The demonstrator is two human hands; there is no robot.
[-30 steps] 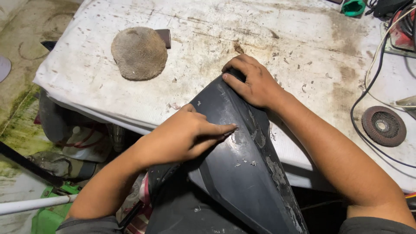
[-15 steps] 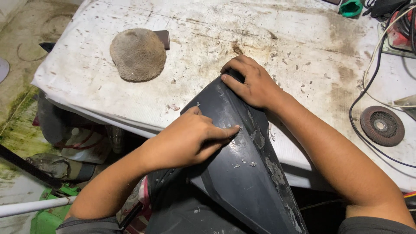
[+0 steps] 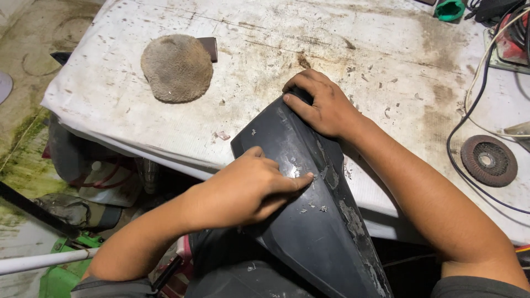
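The right hand (image 3: pixel 326 107) is pressing down on the top tip of a dark plastic panel (image 3: pixel 309 221), fingers curled over its edge; the left hand (image 3: pixel 248 187) is lying on the panel's face, fingertips pinched at a pale scuffed patch. The panel is leaning from the person's lap onto the edge of the stained white surface (image 3: pixel 359 49); it is angular, matte and ridged. Part of the coating looks scraped off, with flakes lying around; grey patches along the ridge seem left to clean. A round fuzzy pad (image 3: pixel 176 67) and a grinding disc (image 3: pixel 488 160) are resting nearby.
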